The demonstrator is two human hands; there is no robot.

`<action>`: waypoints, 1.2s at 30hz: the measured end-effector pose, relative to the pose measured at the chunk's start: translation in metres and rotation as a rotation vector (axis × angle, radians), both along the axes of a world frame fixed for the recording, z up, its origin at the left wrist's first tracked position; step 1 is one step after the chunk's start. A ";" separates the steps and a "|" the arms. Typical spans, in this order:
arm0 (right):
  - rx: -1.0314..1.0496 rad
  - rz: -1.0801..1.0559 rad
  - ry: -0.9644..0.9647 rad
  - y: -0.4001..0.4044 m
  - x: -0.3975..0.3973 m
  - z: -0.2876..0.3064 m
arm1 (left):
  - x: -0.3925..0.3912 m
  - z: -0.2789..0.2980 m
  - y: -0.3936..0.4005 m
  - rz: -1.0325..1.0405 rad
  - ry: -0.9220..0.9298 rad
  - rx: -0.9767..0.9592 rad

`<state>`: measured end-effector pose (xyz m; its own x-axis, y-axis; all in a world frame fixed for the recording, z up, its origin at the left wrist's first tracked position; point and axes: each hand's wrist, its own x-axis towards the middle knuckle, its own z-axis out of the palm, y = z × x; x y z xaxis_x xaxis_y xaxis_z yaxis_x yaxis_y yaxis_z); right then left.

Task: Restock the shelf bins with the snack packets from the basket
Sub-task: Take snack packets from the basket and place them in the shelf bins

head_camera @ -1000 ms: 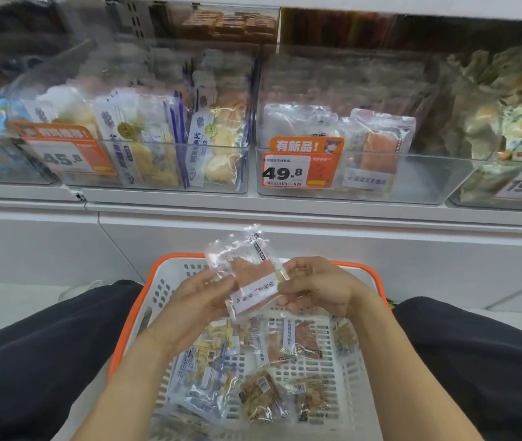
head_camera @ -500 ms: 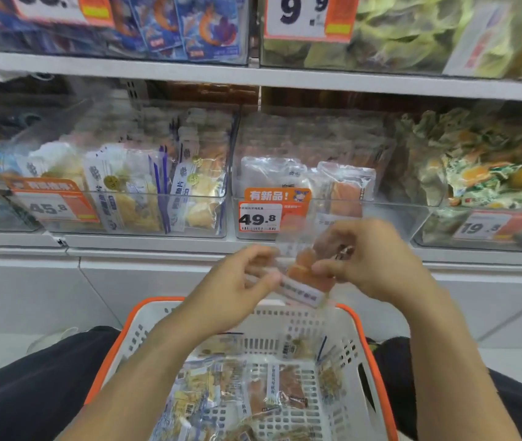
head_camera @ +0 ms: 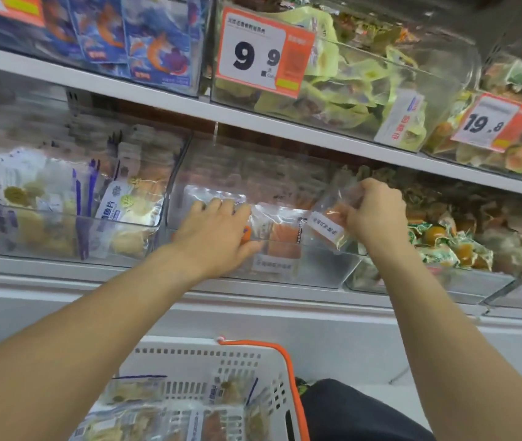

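While both arms are stretched up toward the lower shelf, a clear snack packet [head_camera: 333, 222] with an orange filling and a white label is pinched at its upper right edge by the curled fingers of the right hand [head_camera: 372, 211]. It is held tilted over the front of the clear middle bin [head_camera: 323, 268], at about one o'clock from the frame's centre. At about twelve o'clock, the left hand [head_camera: 218, 232] is laid over the same bin's front wall, its fingers fairly straight and resting on the packets already standing inside [head_camera: 280, 230]; nothing is gripped by it. A bin of pale packets [head_camera: 62, 214] is seen at nine o'clock, and a bin of green-wrapped snacks [head_camera: 463, 246] at three o'clock. At six o'clock the white basket [head_camera: 272, 377] with an orange rim is seen, more packets [head_camera: 135, 389] lying in it.
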<state>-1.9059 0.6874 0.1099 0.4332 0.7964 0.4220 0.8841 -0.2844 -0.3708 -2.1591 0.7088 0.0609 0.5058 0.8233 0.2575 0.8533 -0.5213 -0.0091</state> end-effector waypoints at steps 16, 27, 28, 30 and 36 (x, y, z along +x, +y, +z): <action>-0.303 0.029 -0.671 0.102 0.006 -0.028 | 0.000 -0.023 0.014 -0.029 -0.103 0.070; -0.243 0.053 -0.606 0.086 -0.001 -0.025 | -0.002 -0.016 0.014 -0.057 -0.113 -0.019; -0.244 0.108 -0.484 0.075 0.003 -0.020 | -0.001 -0.015 0.016 -0.059 -0.108 -0.062; -0.273 0.169 -0.285 0.046 0.006 -0.008 | -0.002 -0.008 0.016 -0.071 -0.157 -0.114; 0.079 0.469 -0.354 -0.075 -0.033 -0.037 | -0.017 -0.016 -0.028 -0.361 -0.779 0.410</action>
<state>-1.9392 0.6127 0.0732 -0.1357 0.8289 0.5426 0.9825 0.1832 -0.0343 -2.1763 0.6811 0.0453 0.2763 0.4214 0.8638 0.4848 -0.8372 0.2533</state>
